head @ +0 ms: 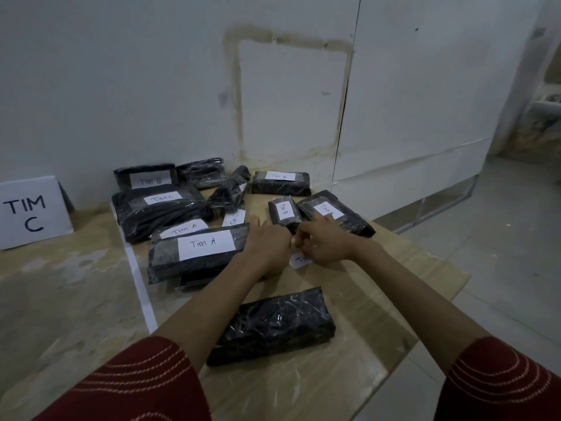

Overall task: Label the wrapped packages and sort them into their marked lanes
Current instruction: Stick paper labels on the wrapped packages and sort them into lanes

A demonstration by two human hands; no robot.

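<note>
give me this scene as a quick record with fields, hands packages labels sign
hands: left hand and right hand meet at the near end of the small TIM B package; grip unclear
unlabelled: near package, no label showing
loose label: paper slip partly under right hand
lane sign: TIM C sign, far left
labelled: TIM A package, TIM C package

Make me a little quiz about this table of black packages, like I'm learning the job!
1. True or false: the package nearest the person has a label.
2. The standing sign reads: A) TIM A, B) TIM B, C) TIM C.
3. Fill in: the big package beside the left hand reads TIM ___.
Key: 1 false; 2 C; 3 A.
</note>
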